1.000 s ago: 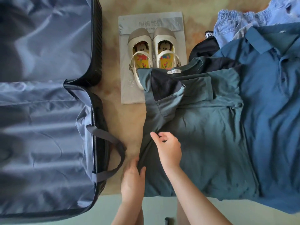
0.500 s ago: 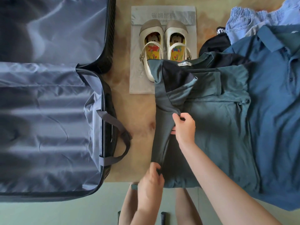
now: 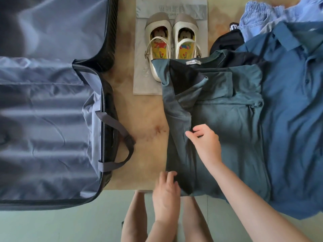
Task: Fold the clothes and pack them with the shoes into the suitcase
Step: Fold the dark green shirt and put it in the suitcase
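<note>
A teal shirt (image 3: 227, 137) lies flat on the table with its left side folded inward over the body. My right hand (image 3: 205, 145) pinches the folded edge at mid-length. At the hem, near the table's front edge, my left hand (image 3: 166, 191) holds the shirt's lower left corner with curled fingers. A pair of cream shoes (image 3: 172, 44) with cartoon insoles stands on a grey bag (image 3: 139, 84) just beyond the shirt's collar. The open suitcase (image 3: 43, 128), lined in grey-blue fabric, fills the left side.
A blue polo shirt (image 3: 293, 110) lies spread under and to the right of the teal shirt. Light denim shorts (image 3: 258, 20) and a black garment (image 3: 227, 41) sit at the back right. A grey strap (image 3: 120, 137) loops out from the suitcase's edge.
The shirt's left side has been folded over toward the middle. My right hand moved up along the fold, and my left hand shifted onto the hem corner.
</note>
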Demonstrator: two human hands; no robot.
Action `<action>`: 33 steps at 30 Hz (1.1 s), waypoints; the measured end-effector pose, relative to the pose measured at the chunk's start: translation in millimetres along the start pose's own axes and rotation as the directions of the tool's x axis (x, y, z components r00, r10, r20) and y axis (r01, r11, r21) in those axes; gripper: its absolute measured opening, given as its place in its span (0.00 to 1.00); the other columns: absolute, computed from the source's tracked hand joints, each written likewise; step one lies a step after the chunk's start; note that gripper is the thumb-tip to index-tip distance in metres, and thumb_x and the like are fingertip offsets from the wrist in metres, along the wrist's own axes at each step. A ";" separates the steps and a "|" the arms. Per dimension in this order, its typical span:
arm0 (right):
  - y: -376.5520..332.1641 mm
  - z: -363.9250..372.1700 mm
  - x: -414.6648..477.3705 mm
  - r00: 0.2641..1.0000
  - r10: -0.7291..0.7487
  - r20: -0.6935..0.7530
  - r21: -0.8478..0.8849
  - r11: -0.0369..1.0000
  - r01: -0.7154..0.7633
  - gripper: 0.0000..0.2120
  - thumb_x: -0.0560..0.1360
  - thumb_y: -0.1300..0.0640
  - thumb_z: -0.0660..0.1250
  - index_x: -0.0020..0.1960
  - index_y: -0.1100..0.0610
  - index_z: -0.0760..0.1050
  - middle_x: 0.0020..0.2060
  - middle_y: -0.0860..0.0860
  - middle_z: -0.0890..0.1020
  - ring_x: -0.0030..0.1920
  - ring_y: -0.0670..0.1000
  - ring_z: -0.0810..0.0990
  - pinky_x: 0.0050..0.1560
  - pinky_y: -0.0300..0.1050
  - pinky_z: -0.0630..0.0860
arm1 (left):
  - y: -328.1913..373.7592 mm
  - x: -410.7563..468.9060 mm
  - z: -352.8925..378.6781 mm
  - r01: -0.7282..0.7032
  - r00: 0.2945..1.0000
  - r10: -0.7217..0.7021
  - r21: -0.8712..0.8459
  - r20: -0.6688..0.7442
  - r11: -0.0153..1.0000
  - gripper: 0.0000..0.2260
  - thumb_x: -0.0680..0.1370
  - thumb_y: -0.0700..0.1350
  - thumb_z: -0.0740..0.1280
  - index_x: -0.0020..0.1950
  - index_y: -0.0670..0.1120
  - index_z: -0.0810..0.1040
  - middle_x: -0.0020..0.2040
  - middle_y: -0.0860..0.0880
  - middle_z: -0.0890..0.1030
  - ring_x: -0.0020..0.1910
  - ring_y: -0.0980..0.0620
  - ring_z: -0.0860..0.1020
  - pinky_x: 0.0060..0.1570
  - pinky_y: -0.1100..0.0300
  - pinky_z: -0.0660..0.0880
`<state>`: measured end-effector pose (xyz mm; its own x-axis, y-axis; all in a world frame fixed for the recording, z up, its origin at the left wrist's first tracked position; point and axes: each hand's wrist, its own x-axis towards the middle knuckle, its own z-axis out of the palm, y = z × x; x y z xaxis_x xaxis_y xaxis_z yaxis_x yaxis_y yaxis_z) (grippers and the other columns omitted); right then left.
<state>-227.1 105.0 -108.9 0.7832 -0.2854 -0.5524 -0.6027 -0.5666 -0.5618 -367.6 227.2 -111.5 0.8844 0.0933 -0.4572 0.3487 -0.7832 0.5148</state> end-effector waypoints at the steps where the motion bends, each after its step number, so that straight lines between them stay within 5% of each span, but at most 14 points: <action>1: 4.6 0.3 -11.1 1.000 -0.010 0.015 -0.057 0.998 0.011 0.12 0.72 0.45 0.70 0.51 0.49 0.76 0.41 0.43 0.81 0.44 0.48 0.79 0.46 0.47 0.75 | -10.5 0.0 0.6 -0.020 1.000 0.019 0.084 0.014 0.996 0.18 0.62 0.40 0.79 0.48 0.51 0.78 0.42 0.52 0.78 0.35 0.50 0.77 0.26 0.62 0.71; 6: 35.2 13.3 -62.8 0.993 -0.115 -0.017 -0.362 0.927 0.101 0.14 0.71 0.44 0.71 0.52 0.49 0.76 0.41 0.43 0.78 0.44 0.46 0.76 0.36 0.42 0.67 | -28.5 -4.4 -3.3 -0.103 0.992 0.083 0.238 0.094 0.966 0.22 0.53 0.42 0.83 0.41 0.51 0.79 0.42 0.50 0.78 0.37 0.48 0.78 0.31 0.58 0.77; 12: 55.0 24.1 -80.5 0.977 -0.211 -0.026 -0.549 0.820 0.163 0.16 0.61 0.52 0.81 0.42 0.54 0.78 0.36 0.48 0.77 0.39 0.52 0.76 0.29 0.42 0.69 | -29.1 -15.8 0.6 -0.126 0.986 0.109 0.135 0.126 0.983 0.18 0.57 0.44 0.81 0.35 0.53 0.73 0.36 0.56 0.75 0.32 0.54 0.74 0.30 0.63 0.71; 15: 60.4 25.9 -87.2 0.958 -0.277 -0.071 -0.502 0.840 0.206 0.12 0.62 0.60 0.80 0.37 0.54 0.76 0.31 0.48 0.77 0.35 0.53 0.74 0.30 0.43 0.70 | -27.7 -36.3 10.9 -0.038 0.978 0.044 -0.030 0.204 0.999 0.16 0.64 0.44 0.75 0.40 0.55 0.68 0.36 0.57 0.75 0.32 0.56 0.74 0.29 0.66 0.65; 19: 69.7 19.8 -97.3 0.983 -0.107 -0.149 -0.292 0.955 0.060 0.06 0.72 0.59 0.72 0.44 0.55 0.74 0.32 0.50 0.75 0.35 0.54 0.74 0.32 0.44 0.66 | -24.3 -68.2 25.7 0.004 0.916 0.041 -0.111 0.399 0.994 0.14 0.68 0.42 0.68 0.45 0.55 0.66 0.45 0.55 0.73 0.41 0.56 0.76 0.35 0.64 0.69; 23: 81.3 9.2 -102.4 0.975 -0.182 -0.130 -0.349 0.928 0.127 0.11 0.67 0.62 0.76 0.47 0.55 0.77 0.34 0.49 0.78 0.37 0.54 0.75 0.33 0.47 0.72 | -17.4 -71.4 26.5 0.001 0.862 0.010 -0.022 0.508 1.000 0.08 0.76 0.45 0.63 0.51 0.56 0.73 0.56 0.58 0.72 0.50 0.58 0.76 0.45 0.64 0.70; 26: 80.3 1.0 -96.9 0.953 -0.272 -0.134 -0.392 0.898 0.201 0.14 0.64 0.64 0.78 0.47 0.56 0.79 0.37 0.48 0.80 0.39 0.55 0.76 0.39 0.48 0.74 | -10.8 -50.4 14.5 0.150 0.934 -0.115 -0.077 0.339 0.986 0.09 0.78 0.46 0.59 0.54 0.58 0.66 0.53 0.55 0.76 0.47 0.55 0.77 0.42 0.63 0.69; 29: 63.1 -2.7 -77.4 0.942 -0.267 -0.202 -0.306 0.931 0.198 0.10 0.69 0.57 0.75 0.48 0.55 0.79 0.41 0.46 0.81 0.43 0.53 0.74 0.46 0.48 0.72 | -5.2 -12.1 -3.9 0.246 0.969 -0.240 -0.157 0.059 0.956 0.08 0.79 0.42 0.63 0.55 0.54 0.75 0.52 0.52 0.77 0.48 0.50 0.77 0.42 0.59 0.71; 33: 31.5 2.9 -38.3 0.963 -0.217 -0.157 -0.244 0.954 0.175 0.13 0.70 0.47 0.74 0.50 0.53 0.79 0.42 0.46 0.80 0.46 0.51 0.72 0.48 0.46 0.70 | 1.2 25.2 -12.5 0.347 0.938 -0.340 -0.243 0.071 0.906 0.11 0.79 0.44 0.63 0.61 0.46 0.73 0.55 0.49 0.76 0.52 0.48 0.76 0.50 0.53 0.74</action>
<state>-276.6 100.4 -107.2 0.9093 -0.2737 -0.3135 -0.4008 -0.7790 -0.4823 -341.0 236.3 -113.4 0.6888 0.3105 -0.6551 0.6981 -0.5279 0.4838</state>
